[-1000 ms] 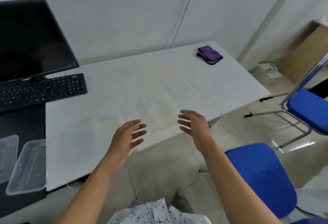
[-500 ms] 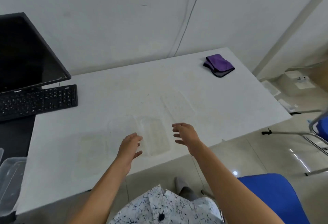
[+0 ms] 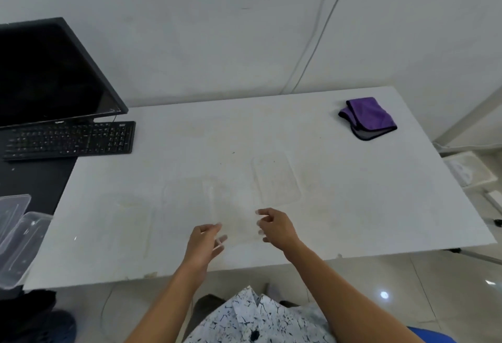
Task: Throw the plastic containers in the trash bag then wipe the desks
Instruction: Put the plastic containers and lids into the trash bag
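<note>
left hand (image 3: pixel 203 242), right hand (image 3: pixel 277 227), perhaps four clear containers (image 3: pixel 275 177), one purple cloth (image 3: pixel 368 118)

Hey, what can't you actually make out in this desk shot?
Head view only.
1. Clear containers on the white desk: nearly invisible against it; count uncertain.
2. Left hand and right hand: fingers blurred; contact with a container unclear.
3. Containers at left: cut by the frame edge.
4. Trash bag: unidentifiable; dark shape lower left is too dim.
</note>
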